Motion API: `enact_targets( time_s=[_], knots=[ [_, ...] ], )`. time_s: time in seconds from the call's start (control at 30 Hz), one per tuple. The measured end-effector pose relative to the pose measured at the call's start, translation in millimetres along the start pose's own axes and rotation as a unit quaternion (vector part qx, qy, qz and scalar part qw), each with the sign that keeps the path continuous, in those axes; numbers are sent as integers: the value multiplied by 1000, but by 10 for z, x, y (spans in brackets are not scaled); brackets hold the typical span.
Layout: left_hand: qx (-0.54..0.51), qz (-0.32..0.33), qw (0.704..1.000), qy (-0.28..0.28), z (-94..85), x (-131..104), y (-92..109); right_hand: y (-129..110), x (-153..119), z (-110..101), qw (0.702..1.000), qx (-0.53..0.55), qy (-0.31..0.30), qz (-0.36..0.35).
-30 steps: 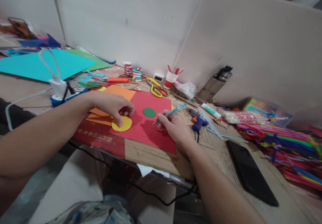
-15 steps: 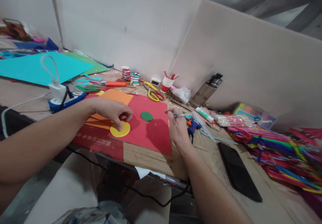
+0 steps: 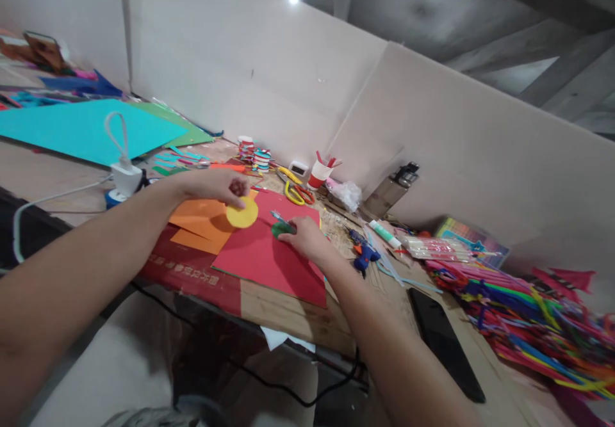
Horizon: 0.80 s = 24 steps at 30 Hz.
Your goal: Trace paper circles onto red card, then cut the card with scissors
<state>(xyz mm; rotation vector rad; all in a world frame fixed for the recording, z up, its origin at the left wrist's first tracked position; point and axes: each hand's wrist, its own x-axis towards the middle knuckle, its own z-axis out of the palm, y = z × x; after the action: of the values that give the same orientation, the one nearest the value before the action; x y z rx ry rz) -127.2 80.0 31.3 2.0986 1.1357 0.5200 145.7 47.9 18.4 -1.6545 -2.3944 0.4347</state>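
My left hand pinches a yellow paper circle by its edge, thumb on top, holding it over the border of the orange sheets and the red sheet. On the red sheet lies a smaller green circle, partly covered by my right hand. A slim pen sticks out to the left from the closed fingers of that hand. Its fingertips are at the green circle; whether they grip it I cannot tell.
Scissors, a paper cup and a small white clock stand behind the sheets. To the right are a blue glue gun, a glue stick, a phone and pipe cleaners. A charger stands left.
My left hand has lifted the yellow circle off the red sheet and moved it up and right. My right hand has come left with the pen, down to the green circle.
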Motion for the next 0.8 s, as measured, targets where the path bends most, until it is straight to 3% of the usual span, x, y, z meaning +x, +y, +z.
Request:
enact_targets(
  time_s=[0.07,0.13,0.23,0.43,0.63,0.8],
  knots=[
    [32,-83,994,67,-73,31,-118,-2,70,9,1000,-6,-14,8],
    [97,-153,980,82,-107,52,-208,-2,132,6,999,-8,-24,20],
    [186,-206,957,89,-97,68,-276,-12,186,3,999,10,-36,33],
    [213,-203,939,176,-60,85,-267,-163,145,1,991,94,-88,-21],
    [216,-209,935,189,-75,141,-304,-517,76,41,976,157,-148,-31],
    [244,-215,927,185,-66,166,-299,-699,37,103,979,144,-142,-31]
  ],
)
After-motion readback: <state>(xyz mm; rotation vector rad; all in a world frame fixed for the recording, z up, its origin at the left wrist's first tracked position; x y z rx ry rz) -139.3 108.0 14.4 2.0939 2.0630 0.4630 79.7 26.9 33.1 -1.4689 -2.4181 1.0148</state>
